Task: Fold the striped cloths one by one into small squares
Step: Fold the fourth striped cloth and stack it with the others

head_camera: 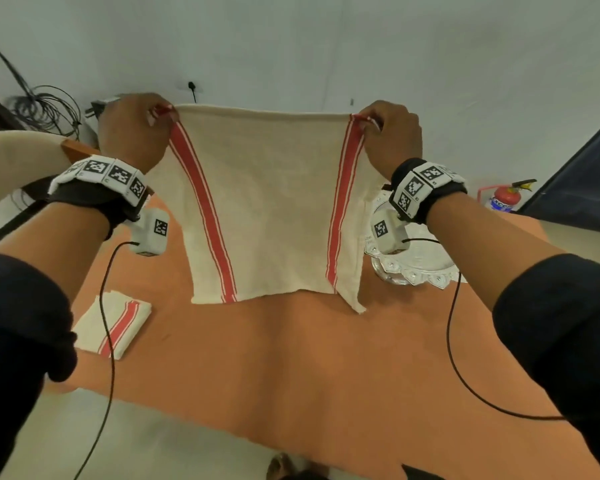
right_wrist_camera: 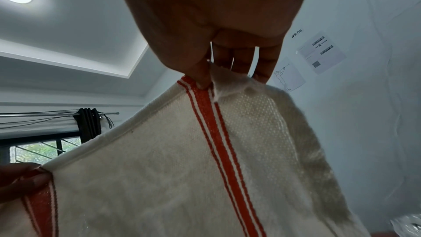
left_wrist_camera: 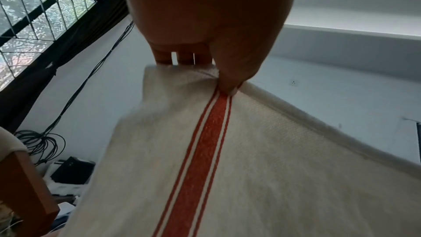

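Here the striped cloth (head_camera: 267, 202) hangs above the orange table (head_camera: 291, 358), its top corners pinched by the left hand (head_camera: 132, 129) at 10 o'clock and the right hand (head_camera: 392, 133) at 2 o'clock, hiding part of a silver tray (head_camera: 416, 268).

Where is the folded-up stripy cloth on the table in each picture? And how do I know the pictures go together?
Head view: the folded cloth lies low on the left of the orange table, under the left arm.
Left wrist view: not in it.
Right wrist view: not in it.
Shared landmark: the open cloth with red stripes, pinched at its top edge by the left hand and the right hand, shows in all three views.
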`<state>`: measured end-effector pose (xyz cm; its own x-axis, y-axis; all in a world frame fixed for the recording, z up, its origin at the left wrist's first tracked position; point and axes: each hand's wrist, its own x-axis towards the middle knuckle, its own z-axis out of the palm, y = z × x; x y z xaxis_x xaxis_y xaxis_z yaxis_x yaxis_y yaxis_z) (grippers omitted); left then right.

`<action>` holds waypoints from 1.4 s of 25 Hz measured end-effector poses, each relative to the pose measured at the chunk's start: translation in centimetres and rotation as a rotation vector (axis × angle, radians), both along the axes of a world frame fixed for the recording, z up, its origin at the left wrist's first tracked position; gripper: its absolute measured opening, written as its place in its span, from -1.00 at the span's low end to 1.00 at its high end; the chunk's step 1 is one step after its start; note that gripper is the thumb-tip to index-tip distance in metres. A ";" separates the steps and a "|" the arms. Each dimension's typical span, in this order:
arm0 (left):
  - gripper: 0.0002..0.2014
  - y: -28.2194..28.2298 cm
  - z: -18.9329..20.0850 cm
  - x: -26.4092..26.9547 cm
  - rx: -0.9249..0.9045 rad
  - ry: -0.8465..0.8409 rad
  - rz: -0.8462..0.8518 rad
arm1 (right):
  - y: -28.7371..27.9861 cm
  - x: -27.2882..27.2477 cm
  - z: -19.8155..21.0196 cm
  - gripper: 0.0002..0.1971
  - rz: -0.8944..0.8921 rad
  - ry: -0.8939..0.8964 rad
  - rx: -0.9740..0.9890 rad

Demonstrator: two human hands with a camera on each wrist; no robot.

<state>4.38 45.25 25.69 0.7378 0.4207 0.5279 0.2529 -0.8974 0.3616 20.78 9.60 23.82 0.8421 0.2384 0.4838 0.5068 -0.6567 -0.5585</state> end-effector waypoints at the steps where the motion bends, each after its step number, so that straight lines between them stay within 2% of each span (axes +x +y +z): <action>1: -0.68 0.2 0.2 0.1 -0.050 -0.061 0.019 | 0.0 0.0 0.5 -0.84 -0.012 -0.020 0.017; 4: -0.66 0.9 0.4 0.0 -0.117 -0.209 0.077 | -0.1 -0.2 1.6 -0.86 -0.014 -0.084 0.076; 7: -0.80 1.1 0.5 -1.2 -0.127 -0.345 0.036 | -0.1 -1.0 2.1 -0.85 0.048 -0.125 0.150; 11: -0.90 2.5 -0.5 -4.9 -0.107 -0.366 -0.078 | -0.6 -3.0 1.7 -0.87 0.318 -0.060 0.243; 13: -0.85 2.3 -1.7 -7.6 -0.235 -0.217 -0.194 | -1.3 -4.0 0.9 -0.86 0.499 0.067 0.236; 16: -0.84 1.7 -4.0 -11.2 -0.409 0.116 -0.286 | -2.3 -5.2 -1.3 -0.86 0.680 0.309 0.081; 18: -0.83 2.6 -6.4 -12.7 -0.443 0.278 -0.297 | -2.6 -5.8 -3.4 -0.85 0.754 0.451 -0.023; 20: -0.91 3.4 -8.8 -13.9 -0.461 0.441 -0.262 | -2.8 -6.2 -5.7 -0.86 0.815 0.531 -0.083; 24: -0.88 3.1 -14.1 -15.9 -0.448 0.741 -0.266 | -3.1 -7.4 -10.4 -0.93 0.909 0.721 -0.190; 26: -0.83 1.5 -15.7 -16.4 -0.466 0.858 -0.226 | -3.6 -8.1 -13.0 -0.94 0.921 0.834 -0.271; 30: -0.85 -1.4 -18.7 -17.3 -0.567 0.965 -0.182 | -4.4 -10.5 -17.5 -0.92 0.989 0.970 -0.406; 32: -0.83 -2.7 -20.2 -17.7 -0.512 1.057 -0.156 | -4.8 -12.1 -19.6 -0.94 1.007 1.035 -0.476; 35: -0.77 -3.3 -23.4 -18.0 -0.457 1.205 -0.203 | -5.4 -14.1 -23.0 -0.79 0.960 1.121 -0.607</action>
